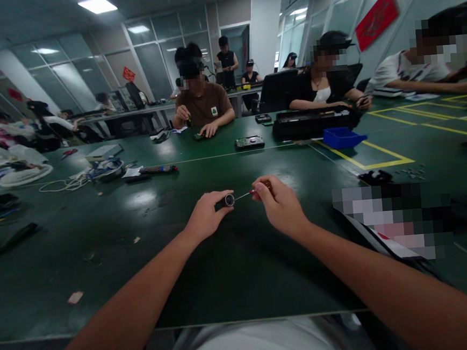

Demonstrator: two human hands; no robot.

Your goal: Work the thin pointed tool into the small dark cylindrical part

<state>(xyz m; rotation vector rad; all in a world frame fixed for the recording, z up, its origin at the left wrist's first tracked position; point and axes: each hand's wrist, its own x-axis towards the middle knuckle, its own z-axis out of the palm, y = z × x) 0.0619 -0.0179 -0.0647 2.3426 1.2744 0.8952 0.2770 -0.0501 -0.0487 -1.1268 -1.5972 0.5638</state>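
Just above the green table, my left hand is closed round a small dark cylindrical part with a pale round rim, its end facing right and toward me. My right hand grips a screwdriver by its reddish-brown handle. The thin metal shaft points left, and its tip is at the rim of the cylindrical part. Whether the tip sits inside the part or only touches its edge I cannot tell. My fingers hide most of the handle and the part's rear.
A hard drive lies ahead, with a blue bin and loose screws to the right. A pixelated flat item lies beside my right forearm. Tangled cables and another screwdriver are leftward. Co-workers sit across the table.
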